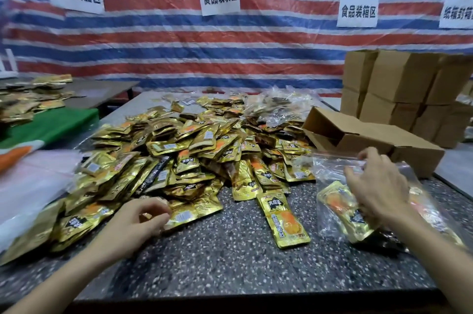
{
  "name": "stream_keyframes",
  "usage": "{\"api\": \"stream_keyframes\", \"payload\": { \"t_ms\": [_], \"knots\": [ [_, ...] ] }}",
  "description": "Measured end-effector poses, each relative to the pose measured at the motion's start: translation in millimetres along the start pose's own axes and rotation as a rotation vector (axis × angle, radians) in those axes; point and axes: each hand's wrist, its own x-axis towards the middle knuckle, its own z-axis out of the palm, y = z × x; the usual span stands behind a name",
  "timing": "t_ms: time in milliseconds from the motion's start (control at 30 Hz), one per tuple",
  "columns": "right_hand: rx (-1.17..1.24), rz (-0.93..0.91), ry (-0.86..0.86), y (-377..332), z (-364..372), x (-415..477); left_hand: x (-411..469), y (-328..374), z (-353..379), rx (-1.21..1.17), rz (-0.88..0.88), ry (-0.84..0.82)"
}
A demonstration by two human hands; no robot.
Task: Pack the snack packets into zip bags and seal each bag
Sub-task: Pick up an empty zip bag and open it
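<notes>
A big heap of gold snack packets (179,155) covers the middle and left of the speckled dark table (230,262). My left hand (142,219) has its fingers curled on a gold packet (189,214) at the heap's front edge. My right hand (376,185) holds the mouth of a clear zip bag (330,185) that lies on the table's right side, fingers at its top edge. Inside the bag lie gold packets (343,208). One loose gold packet (284,219) lies flat between my hands.
An open cardboard box (363,134) lies behind the zip bag, with stacked cartons (409,88) behind it on the right. A pile of clear empty bags (33,180) sits at the left. Filled clear bags (276,103) lie at the heap's far side. A striped tarp wall closes off the back.
</notes>
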Motion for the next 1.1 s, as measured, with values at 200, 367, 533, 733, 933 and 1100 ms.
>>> {"api": "stream_keyframes", "payload": {
  "t_ms": [200, 367, 533, 733, 933, 1100],
  "knots": [
    [0.005, -0.128, -0.214, -68.1, 2.9, -34.3, -28.3, -24.7, -35.9, -0.024, 0.01, 0.124],
    [0.319, -0.371, -0.293, -157.0, 10.7, -60.4, -35.0, -36.6, -65.9, -0.05, 0.056, 0.3],
    [0.506, -0.584, -0.385, -228.9, 19.6, -86.2, -30.8, -58.4, -105.1, -0.039, 0.059, 0.403],
    [0.637, -0.7, -0.461, -275.0, 31.4, -112.1, -29.5, -131.0, -162.9, 0.54, -0.332, 0.421],
    [0.686, -0.753, -0.488, -282.6, 43.3, -127.1, -37.4, -159.4, -167.4, 0.669, -0.506, 0.348],
    [0.71, -0.728, -0.503, -273.4, 45.9, -128.1, -27.5, -136.6, -180.6, 0.449, -0.558, 0.386]
  ]
}}
